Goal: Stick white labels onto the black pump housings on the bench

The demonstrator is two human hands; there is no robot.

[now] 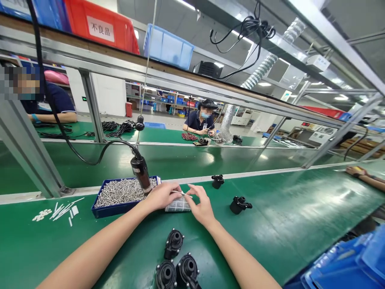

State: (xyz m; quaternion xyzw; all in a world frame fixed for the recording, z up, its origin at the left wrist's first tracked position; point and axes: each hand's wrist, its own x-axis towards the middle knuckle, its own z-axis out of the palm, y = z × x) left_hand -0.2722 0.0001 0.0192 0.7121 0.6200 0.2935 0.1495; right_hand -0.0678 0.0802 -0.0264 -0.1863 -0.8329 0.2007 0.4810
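My left hand and my right hand meet over a small grey gridded block on the green bench. Both pinch a thin white rod between their fingertips, one hand at each end. A blue tray of several metal screws lies just left of my left hand. A hanging black electric screwdriver dangles over that tray. Three black round pump housings stand near me between my forearms.
Two more black housings sit on the belt to the right. White rods and small white discs lie at the left. Other people work across the line; another person's hand rests at far right. Blue bins stand at lower right.
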